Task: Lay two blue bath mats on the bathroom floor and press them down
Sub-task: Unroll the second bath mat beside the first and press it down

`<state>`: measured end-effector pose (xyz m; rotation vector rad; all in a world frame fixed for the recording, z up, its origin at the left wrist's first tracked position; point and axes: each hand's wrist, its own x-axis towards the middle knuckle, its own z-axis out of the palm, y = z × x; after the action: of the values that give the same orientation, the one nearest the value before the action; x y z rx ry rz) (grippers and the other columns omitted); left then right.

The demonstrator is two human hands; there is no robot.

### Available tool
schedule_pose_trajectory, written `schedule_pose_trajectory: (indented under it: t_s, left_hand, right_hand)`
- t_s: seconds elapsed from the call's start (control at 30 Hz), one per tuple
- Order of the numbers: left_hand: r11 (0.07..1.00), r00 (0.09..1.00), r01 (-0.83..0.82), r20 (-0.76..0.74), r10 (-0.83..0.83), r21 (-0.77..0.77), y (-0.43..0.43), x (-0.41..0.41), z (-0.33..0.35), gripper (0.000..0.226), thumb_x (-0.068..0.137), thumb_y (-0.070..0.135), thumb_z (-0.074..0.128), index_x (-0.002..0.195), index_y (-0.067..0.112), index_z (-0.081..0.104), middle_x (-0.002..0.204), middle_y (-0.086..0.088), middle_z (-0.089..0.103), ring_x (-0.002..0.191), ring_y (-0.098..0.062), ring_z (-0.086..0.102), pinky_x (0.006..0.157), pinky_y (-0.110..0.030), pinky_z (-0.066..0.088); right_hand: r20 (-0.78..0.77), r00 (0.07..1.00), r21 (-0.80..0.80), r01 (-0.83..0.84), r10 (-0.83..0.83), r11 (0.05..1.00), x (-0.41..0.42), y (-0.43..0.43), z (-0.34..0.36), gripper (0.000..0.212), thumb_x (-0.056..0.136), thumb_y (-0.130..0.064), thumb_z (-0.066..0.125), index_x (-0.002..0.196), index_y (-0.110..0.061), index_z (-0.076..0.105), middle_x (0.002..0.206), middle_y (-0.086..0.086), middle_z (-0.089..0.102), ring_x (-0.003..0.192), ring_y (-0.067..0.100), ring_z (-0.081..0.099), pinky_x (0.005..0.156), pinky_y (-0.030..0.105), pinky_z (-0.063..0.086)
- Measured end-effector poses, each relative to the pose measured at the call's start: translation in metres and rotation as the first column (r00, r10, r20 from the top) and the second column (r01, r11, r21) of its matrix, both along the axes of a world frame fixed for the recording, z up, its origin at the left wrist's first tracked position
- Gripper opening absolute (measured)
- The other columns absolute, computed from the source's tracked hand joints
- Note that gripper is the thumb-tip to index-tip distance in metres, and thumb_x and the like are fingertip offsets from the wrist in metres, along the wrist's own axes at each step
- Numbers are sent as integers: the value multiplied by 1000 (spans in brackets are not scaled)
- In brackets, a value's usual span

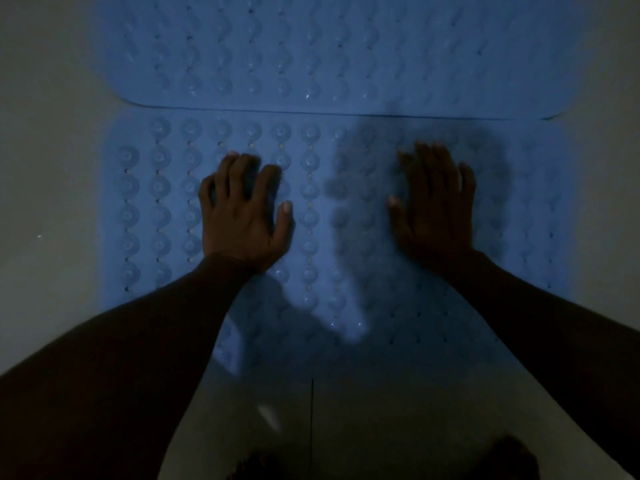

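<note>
L grip [242, 213], a bare hand, was apart w/ nothing held: fingers arched, tips and thumb down on the mat. R grip [433, 206] lay flatter, fingers straight and a bit spread, palm down, also empty. Both rested on the near blue rubbery bath mat [156, 202], w/ its rows of round bumps and small holes. L grip was left of centre, R grip right of centre, well apart.

Beyond them the far blue bath mat [311, 46] lay flat too. Its near edge seemed to overlap the near mat's far edge slightly, though dim light made that hard to confirm. Pale bathroom floor [41, 168] showed on both sides and nearer the person.

Judgement: mats looked thin, soft, floppy and light, prob. grippy once seated. No pinch needed. Flat palms pushing straight down, worked outward toward edges and corners, should seat them. To shift one, a corner seemed the best hold.
</note>
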<state>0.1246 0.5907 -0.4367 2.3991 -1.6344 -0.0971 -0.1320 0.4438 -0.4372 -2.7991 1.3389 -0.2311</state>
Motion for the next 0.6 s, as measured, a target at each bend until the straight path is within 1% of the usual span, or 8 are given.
schedule_pose_trajectory:
  t_s: [0.07, 0.17, 0.27, 0.33, 0.4, 0.47, 0.53, 0.6]
  left_hand:
    - [1000, 1000, 5, 19, -5, -10, 1, 0, -1, 52, 95, 48, 49, 136, 17, 55, 144, -17, 49, 144, -41, 39, 111, -53, 29]
    - [999, 997, 8, 83, -5, -39, 1, -6, 2, 54, 99, 49, 44, 136, 13, 56, 143, -21, 49, 142, -44, 40, 113, -56, 29]
    - [998, 1000, -16, 20, 17, -62, -25, -50, 8, 54, 99, 49, 46, 139, 15, 57, 147, -20, 49, 145, -43, 38, 116, -58, 25]
    - [999, 999, 44, -3, -44, -1, -39, -79, 6, 58, 97, 55, 46, 140, 17, 56, 149, -17, 48, 147, -41, 35, 118, -57, 24]
    - [998, 998, 68, -5, -68, 17, -45, -84, 3, 60, 96, 58, 46, 140, 18, 56, 148, -17, 47, 148, -41, 34, 117, -57, 25]
    - [998, 998, 64, 18, -64, 9, -44, -80, 2, 59, 96, 58, 45, 139, 18, 56, 145, -18, 47, 146, -41, 35, 116, -57, 27]
    - [998, 998, 52, 44, -53, 22, -45, -80, -1, 58, 96, 57, 46, 138, 17, 56, 144, -18, 47, 146, -42, 35, 115, -57, 28]
    - [997, 996, 55, 64, -58, 47, -44, -83, -2, 60, 96, 57, 45, 140, 17, 54, 145, -19, 45, 147, -42, 34, 116, -58, 27]
  right_hand:
    - [-25, 1000, 9, -4, 4, 1000, -17, -7, -5, 67, 99, -52, 42, 157, -19, 37, 164, 10, 32, 152, 31, 27, 120, 55, 21]
    - [-2, 1000, 39, -15, 15, 999, -15, -8, -11, 68, 97, -53, 45, 155, -17, 40, 163, 10, 34, 152, 31, 30, 120, 53, 23]
    - [-4, 1000, 20, -6, 6, 1000, -14, -9, -10, 69, 98, -54, 43, 155, -16, 40, 164, 10, 34, 152, 30, 29, 120, 53, 23]
    - [18, 1000, 33, -10, 10, 999, -16, -7, -12, 68, 97, -53, 45, 155, -16, 40, 164, 9, 34, 152, 30, 30, 120, 53, 23]
    - [66, 997, 42, -28, 25, 999, -15, -9, -12, 66, 98, -50, 44, 154, -15, 43, 162, 10, 37, 151, 30, 32, 119, 54, 24]
    - [102, 994, 19, -34, 32, 999, -26, -17, -6, 62, 100, -49, 42, 152, -15, 46, 159, 11, 41, 149, 31, 35, 118, 55, 26]
    - [71, 997, -25, -4, 5, 1000, -51, -31, -3, 61, 102, -49, 39, 153, -17, 44, 160, 11, 40, 150, 32, 33, 119, 55, 23]
    - [20, 1000, -34, 8, -7, 999, -79, -43, -4, 65, 102, -53, 35, 156, -17, 39, 162, 11, 36, 151, 33, 30, 120, 55, 23]
